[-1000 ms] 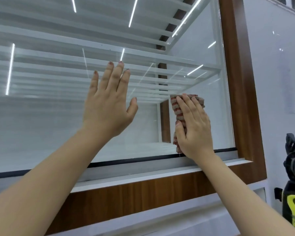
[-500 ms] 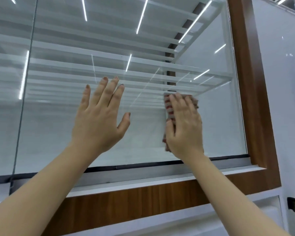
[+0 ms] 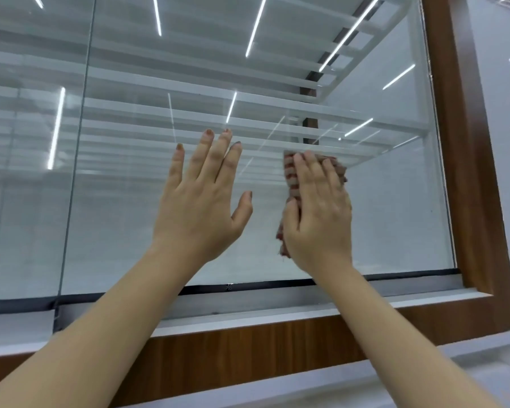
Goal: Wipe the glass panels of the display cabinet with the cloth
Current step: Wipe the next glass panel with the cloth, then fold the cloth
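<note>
The display cabinet's big glass panel (image 3: pixel 395 201) fills the view, with white shelves behind it. My right hand (image 3: pixel 318 213) lies flat on the lower right part of the pane and presses a folded red-and-grey striped cloth (image 3: pixel 290 178) against the glass; most of the cloth is hidden under the palm. My left hand (image 3: pixel 203 201) is just to its left, fingers spread, palm toward the glass, holding nothing. Whether it touches the pane cannot be told.
A brown wooden frame (image 3: pixel 468 172) borders the pane on the right and runs below it (image 3: pixel 248 354). A black seal and white ledge (image 3: pixel 262 313) sit under the glass. A vertical joint (image 3: pixel 77 142) to another pane stands at the left.
Both hands and the cloth have slid left along the glass, away from the right frame. The view has also turned left, so the dark object at the lower right is gone.
</note>
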`<state>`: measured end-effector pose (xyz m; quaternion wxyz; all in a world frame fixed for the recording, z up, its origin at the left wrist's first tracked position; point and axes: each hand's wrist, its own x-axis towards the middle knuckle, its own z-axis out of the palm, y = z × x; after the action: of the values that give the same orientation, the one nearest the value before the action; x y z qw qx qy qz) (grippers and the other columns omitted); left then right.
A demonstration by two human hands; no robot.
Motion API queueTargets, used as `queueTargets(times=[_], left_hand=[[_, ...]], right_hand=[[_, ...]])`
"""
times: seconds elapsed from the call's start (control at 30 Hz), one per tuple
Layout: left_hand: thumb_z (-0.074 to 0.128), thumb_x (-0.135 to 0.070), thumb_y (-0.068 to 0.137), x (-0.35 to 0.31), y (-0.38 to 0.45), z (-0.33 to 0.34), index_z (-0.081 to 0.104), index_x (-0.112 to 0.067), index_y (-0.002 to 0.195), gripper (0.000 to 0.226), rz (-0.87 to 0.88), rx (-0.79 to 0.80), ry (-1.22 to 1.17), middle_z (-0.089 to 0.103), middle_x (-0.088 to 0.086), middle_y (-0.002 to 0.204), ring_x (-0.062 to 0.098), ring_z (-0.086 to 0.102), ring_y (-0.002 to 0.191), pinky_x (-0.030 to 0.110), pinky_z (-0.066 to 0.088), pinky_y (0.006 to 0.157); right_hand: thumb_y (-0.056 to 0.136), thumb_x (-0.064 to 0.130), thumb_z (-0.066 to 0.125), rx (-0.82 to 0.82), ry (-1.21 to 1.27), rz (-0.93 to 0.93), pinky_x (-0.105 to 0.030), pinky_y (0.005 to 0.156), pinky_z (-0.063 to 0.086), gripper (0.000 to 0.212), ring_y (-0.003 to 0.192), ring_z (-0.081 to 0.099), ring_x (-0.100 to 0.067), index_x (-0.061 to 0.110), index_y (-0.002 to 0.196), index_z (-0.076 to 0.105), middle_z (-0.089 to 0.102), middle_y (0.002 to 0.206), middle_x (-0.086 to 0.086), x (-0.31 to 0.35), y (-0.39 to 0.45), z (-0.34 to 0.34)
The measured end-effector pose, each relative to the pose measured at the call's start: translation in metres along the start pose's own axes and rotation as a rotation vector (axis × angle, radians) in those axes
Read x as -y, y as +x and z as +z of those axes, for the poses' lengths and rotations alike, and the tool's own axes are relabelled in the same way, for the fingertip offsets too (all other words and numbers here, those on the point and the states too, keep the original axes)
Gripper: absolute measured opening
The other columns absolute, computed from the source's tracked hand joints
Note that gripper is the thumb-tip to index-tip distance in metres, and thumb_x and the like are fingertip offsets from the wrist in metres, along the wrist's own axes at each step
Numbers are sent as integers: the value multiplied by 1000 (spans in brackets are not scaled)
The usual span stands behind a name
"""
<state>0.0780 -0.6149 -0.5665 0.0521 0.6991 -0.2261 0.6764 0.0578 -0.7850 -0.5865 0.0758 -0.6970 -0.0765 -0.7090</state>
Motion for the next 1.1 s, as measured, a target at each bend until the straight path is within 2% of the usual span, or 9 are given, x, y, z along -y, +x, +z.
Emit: queueTargets(times=[0.2, 0.43, 0.5, 0.6, 0.73, 0.83, 0.9, 1.0, 1.1], left_hand=[[26, -46, 90, 1, 0, 1, 25, -9, 145, 67, 7, -7, -7, 21, 9, 154, 24, 13, 143, 45, 3, 114], [28, -45, 90, 2, -1, 2, 27, -10, 145, 65, 30, -9, -41, 23, 9, 153, 24, 14, 142, 46, 5, 114], [29, -44, 90, 3, -1, 0, 29, -11, 144, 63, 26, -31, -107, 26, 7, 152, 22, 16, 142, 43, 3, 115], [29, -37, 89, 4, 1, -8, 36, -14, 141, 58, -47, -95, -352, 37, 2, 147, 16, 23, 139, 34, 4, 115], [33, -31, 89, 7, 2, -16, 43, -15, 136, 50, -86, -145, -607, 46, -3, 136, 11, 32, 132, 46, 24, 111], [37, -27, 91, 7, 2, -20, 45, -13, 134, 47, 4, -141, -612, 48, -2, 134, 13, 36, 130, 36, 29, 110], [38, -23, 91, 2, 1, -21, 47, -11, 133, 44, 132, -120, -569, 50, 4, 134, 14, 39, 127, 26, 31, 106], [40, -19, 91, -6, -7, -19, 46, -13, 128, 38, 240, -62, -588, 52, 5, 129, 14, 46, 118, 23, 38, 97], [42, -22, 91, -7, -21, -11, 39, -18, 122, 31, 289, -8, -604, 53, 4, 122, 12, 49, 105, 25, 42, 84]], right_hand=[[89, 30, 33, 71, 1, -132, -46, 114, 20, 56, 142, 18, -16, 20, 144, 29, 27, 152, 0, -19, -23, -9], [86, 30, 38, 25, 72, -85, -48, 113, 24, 59, 140, 23, -20, 14, 142, 34, 31, 150, -5, -18, -6, -9], [85, 28, 42, 44, 81, -169, -50, 112, 26, 56, 139, 26, -21, 12, 139, 37, 35, 147, -7, -7, -4, -7], [85, 25, 45, 126, 102, -388, -47, 113, 24, 54, 139, 27, -21, 10, 136, 43, 39, 145, -8, 13, -11, -2], [84, 21, 47, 176, 151, -578, -41, 114, 24, 48, 138, 30, -20, 9, 131, 51, 43, 143, -8, 15, -17, -4], [83, 22, 50, 226, 196, -736, -39, 113, 27, 42, 134, 36, -22, 7, 122, 56, 47, 138, -10, 2, -15, -8], [83, 25, 48, 162, 177, -806, -37, 109, 30, 38, 126, 41, -23, 10, 116, 57, 47, 131, -7, -4, -15, -8], [78, 29, 47, -19, 112, -773, -33, 92, 34, 36, 107, 46, -20, 17, 111, 53, 44, 116, 0, -9, -18, -6], [73, 26, 51, -7, 230, -675, -32, 80, 42, 35, 96, 49, -20, 14, 106, 48, 46, 107, 0, -8, -19, -6]])
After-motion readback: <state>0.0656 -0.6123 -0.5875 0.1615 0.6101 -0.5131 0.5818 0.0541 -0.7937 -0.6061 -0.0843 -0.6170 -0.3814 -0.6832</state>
